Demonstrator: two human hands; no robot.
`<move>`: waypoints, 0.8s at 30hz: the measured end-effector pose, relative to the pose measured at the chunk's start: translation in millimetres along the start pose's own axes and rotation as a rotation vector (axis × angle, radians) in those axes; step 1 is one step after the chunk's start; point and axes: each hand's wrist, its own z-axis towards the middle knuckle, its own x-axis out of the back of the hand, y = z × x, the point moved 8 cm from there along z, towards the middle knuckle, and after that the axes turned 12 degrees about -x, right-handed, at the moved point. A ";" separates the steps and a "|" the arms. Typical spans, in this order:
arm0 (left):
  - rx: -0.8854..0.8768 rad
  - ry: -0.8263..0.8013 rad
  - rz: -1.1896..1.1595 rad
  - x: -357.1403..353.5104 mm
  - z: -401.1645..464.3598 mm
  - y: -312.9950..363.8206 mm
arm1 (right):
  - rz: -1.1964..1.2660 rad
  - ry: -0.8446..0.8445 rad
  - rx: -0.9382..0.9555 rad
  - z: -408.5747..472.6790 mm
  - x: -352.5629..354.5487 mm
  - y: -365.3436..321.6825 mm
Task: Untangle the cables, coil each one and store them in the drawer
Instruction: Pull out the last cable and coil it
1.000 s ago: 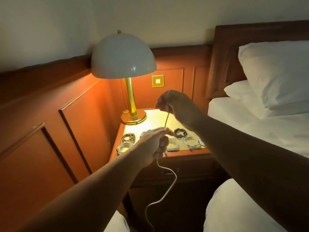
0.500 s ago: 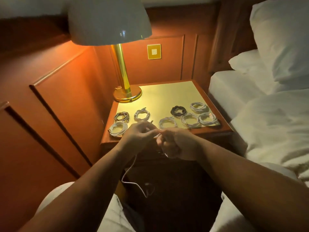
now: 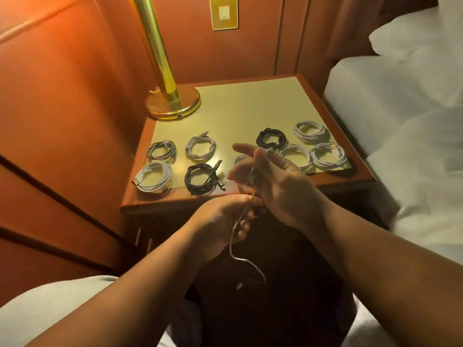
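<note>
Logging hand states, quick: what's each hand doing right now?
Left hand: pinches the white cable.
Right hand: fingers straight, same cable lying across them.

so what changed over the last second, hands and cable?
The right hand came down from its raised pull to just above the left hand at the nightstand front edge. Its fingers now spread with the white cable running across them. The left hand keeps its grip, and less cable hangs below. The coiled cables on top have not moved.
</note>
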 end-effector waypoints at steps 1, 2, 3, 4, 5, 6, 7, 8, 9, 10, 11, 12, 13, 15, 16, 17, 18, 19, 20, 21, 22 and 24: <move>-0.025 -0.006 0.070 2.3 3.6 3.0 | -0.170 0.083 0.057 1.5 7.2 -6.6; -0.055 -0.021 0.155 2.2 6.2 7.8 | -0.356 0.148 0.104 2.7 12.7 -10.9; -0.087 -0.043 0.271 2.2 8.6 13.5 | -0.542 0.195 0.132 4.2 16.4 -12.2; -0.125 -0.070 0.428 1.1 10.2 20.7 | -0.737 0.234 0.146 6.0 19.3 -11.1; -0.177 -0.093 0.608 0.6 11.7 27.8 | -0.919 0.260 0.146 7.6 20.0 -8.2; -0.247 -0.110 0.785 0.3 12.7 34.4 | -1.068 0.275 0.132 9.3 19.4 -4.0; -0.320 -0.098 0.951 1.7 12.1 41.7 | -1.174 0.280 0.105 10.4 18.1 0.0; -0.380 -0.066 1.078 3.4 9.7 49.1 | -1.253 0.292 0.073 10.2 17.1 3.0; -0.435 -0.027 1.162 5.7 7.3 55.6 | -1.310 0.309 0.032 10.2 16.0 4.7; -0.476 0.004 1.203 8.2 5.9 59.7 | -1.351 0.328 -0.009 10.4 16.4 6.7; -0.499 0.031 1.199 11.3 5.7 62.4 | -1.358 0.337 -0.048 9.9 16.6 8.1; -0.511 0.059 1.164 13.9 5.3 65.5 | -1.322 0.333 -0.089 10.2 16.4 10.3; -0.522 0.086 1.120 16.6 4.6 67.8 | -1.244 0.323 -0.137 10.4 15.7 13.3; -0.528 0.123 1.009 20.3 4.6 68.4 | -0.941 0.297 -0.296 8.9 18.6 22.3; -0.502 0.125 0.910 20.9 4.8 66.1 | -0.706 0.272 -0.398 7.0 20.8 29.8; -0.456 0.117 0.773 21.4 4.6 61.5 | -0.450 0.223 -0.494 4.3 20.2 38.6; -0.404 0.095 0.614 19.1 3.4 55.8 | -0.214 0.148 -0.570 0.8 15.7 45.9; -0.353 0.077 0.481 16.7 2.4 49.2 | -0.024 0.066 -0.618 -2.8 9.7 50.3; -0.320 0.066 0.384 14.0 1.2 44.5 | 0.117 -0.022 -0.645 -5.6 3.2 53.6; -0.297 0.067 0.319 13.0 1.0 39.6 | 0.231 -0.114 -0.652 -8.8 -4.8 54.5; -0.274 0.070 0.266 11.4 0.3 35.9 | 0.331 -0.190 -0.647 -11.0 -11.4 55.2; -0.216 0.059 0.145 6.6 -0.1 24.7 | 0.487 -0.282 -0.621 -15.4 -21.2 55.6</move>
